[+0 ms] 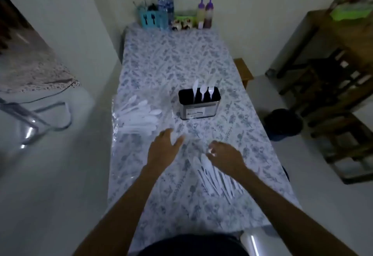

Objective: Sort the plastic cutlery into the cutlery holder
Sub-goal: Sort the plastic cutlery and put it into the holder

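Observation:
A metal cutlery holder (198, 109) with a dark inside stands mid-table; a white knife (195, 90), spoon (203, 91) and fork (211, 90) stick up from it. A heap of white plastic spoons (139, 117) lies on clear wrapping at the table's left edge. Several white knives (214, 177) lie fanned out near the front right. My left hand (164, 147) hovers with fingers spread, holding nothing. My right hand (224, 155) rests over the tips of the knives with fingers curled; the blur hides whether it grips one.
The long table (171, 58) wears a blue floral cloth. At its far end stand water bottles (166, 7), sauce bottles (205, 12) and a blue utensil box (149, 18). A dark bin (283, 123) and wooden shelves (333, 86) are on the right.

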Available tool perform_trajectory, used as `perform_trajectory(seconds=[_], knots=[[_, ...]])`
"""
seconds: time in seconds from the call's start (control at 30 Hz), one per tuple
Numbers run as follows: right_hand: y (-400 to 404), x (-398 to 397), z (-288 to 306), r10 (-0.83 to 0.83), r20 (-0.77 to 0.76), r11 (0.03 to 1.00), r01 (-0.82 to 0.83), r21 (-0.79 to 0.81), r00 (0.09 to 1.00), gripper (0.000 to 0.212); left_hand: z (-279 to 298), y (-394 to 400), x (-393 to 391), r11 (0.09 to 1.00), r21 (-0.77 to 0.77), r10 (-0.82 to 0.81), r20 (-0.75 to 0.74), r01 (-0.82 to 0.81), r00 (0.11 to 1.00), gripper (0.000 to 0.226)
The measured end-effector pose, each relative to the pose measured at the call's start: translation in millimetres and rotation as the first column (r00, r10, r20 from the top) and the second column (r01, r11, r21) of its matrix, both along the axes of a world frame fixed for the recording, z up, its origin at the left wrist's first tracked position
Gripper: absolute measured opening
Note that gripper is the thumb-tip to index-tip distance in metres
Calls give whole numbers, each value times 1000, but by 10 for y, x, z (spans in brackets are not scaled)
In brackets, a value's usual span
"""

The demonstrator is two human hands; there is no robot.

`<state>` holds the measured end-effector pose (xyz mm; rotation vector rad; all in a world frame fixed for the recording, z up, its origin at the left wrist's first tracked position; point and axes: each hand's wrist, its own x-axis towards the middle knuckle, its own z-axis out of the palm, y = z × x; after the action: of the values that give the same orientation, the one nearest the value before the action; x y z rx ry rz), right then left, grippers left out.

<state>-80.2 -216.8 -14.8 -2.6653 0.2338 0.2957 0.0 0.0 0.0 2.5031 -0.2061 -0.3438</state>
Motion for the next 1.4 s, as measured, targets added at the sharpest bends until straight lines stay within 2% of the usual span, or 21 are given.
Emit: perform_trajectory(seconds=[0.07,0.17,0.33,0.4,0.5,0.57,0.63,0.7,0.77,0.87,0.97,1.03,1.17,1.4], knots=[[119,-205,-244,-67,-85,997,64,-44,994,29,-189,18,-209,995,-60,72,-95,-78,993,59],[349,-497,-505,-92,-214,991,69,-116,972,24,-436,66,-537,988,-109,88,-200,-112,976,47],[421,-555,-594,-141,-166,981,115,-159,976,23,-588,19,-673,978,-180,60,-242,-105,968,32],[408,-580,-558,-177,-138,979,159,-130,975,23,-597,-47,-696,977,-189,42,-268,-95,963,28],[347,-620,-551,-205,-88,979,203,-30,975,22,-636,-176,-717,964,-235,21,-406,-126,913,37],[354,-651,-511,-159,-54,980,165,109,986,23,-686,-284,-741,918,-305,33,-577,-253,816,51],[403,-678,-397,-97,-26,952,100,288,995,21,-706,-388,-771,831,-367,43,-707,-417,706,41],[416,-719,-359,-75,-13,925,74,373,997,16,-712,-439,-802,753,-432,20,-740,-497,673,24],[327,-744,-433,-162,-4,944,156,291,987,14,-688,-441,-822,707,-473,-2,-745,-526,667,16],[25,-731,-584,-380,11,924,379,54,925,13,-686,-411,-833,661,-437,60,-780,-610,623,15],[-158,-689,-674,-324,-38,941,318,-115,945,21,-738,-377,-837,628,-401,90,-814,-667,574,18],[-176,-654,-699,-301,-78,949,290,-127,950,22,-763,-371,-836,616,-394,79,-830,-682,551,18],[-150,-677,-758,-349,-93,934,338,-115,933,22,-737,-413,-846,590,-392,50,-855,-706,516,14],[-73,-718,-785,-381,-96,917,362,-166,920,19,-810,-433,-893,621,-396,26,-852,-677,523,13]])
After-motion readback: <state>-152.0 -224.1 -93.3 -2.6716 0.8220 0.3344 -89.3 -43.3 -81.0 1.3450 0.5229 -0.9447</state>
